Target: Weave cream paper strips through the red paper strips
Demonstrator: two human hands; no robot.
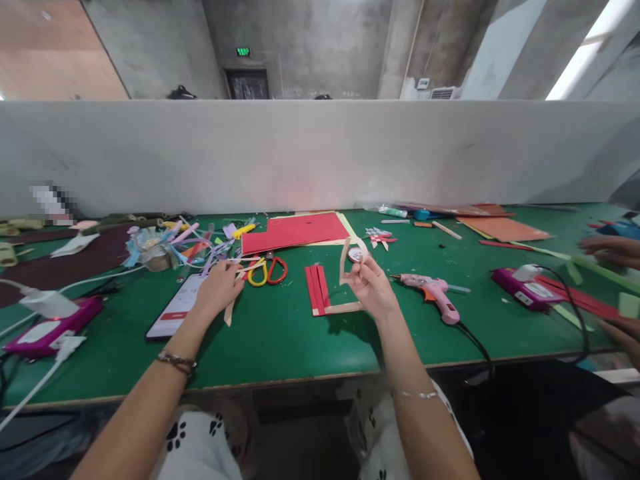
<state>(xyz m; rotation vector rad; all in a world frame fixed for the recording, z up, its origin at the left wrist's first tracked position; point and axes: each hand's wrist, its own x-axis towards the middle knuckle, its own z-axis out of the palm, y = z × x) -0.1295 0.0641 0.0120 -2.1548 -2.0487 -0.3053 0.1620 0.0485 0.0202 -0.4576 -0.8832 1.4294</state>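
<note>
My right hand (pixel 371 287) is raised a little above the green table (pixel 280 340), fingers pinched on a small round tape roll (pixel 356 254) from which a pale paper strip (pixel 345 267) loops down. Several red paper strips (pixel 317 289) lie just left of that hand. My left hand (pixel 219 288) rests on the table with fingers closed on another pale strip (pixel 231 308), beside a phone (pixel 177 307) with a lit screen. Yellow and red scissors (pixel 267 271) lie between my hands.
A pink glue gun (pixel 433 295) with its cord lies right of my right hand. A red paper sheet (pixel 294 232) lies behind. Coloured scraps (pixel 180 243) pile at back left. Purple devices (pixel 50 328) (pixel 525 288) sit at both sides. Another person's hands (pixel 613 250) show at far right.
</note>
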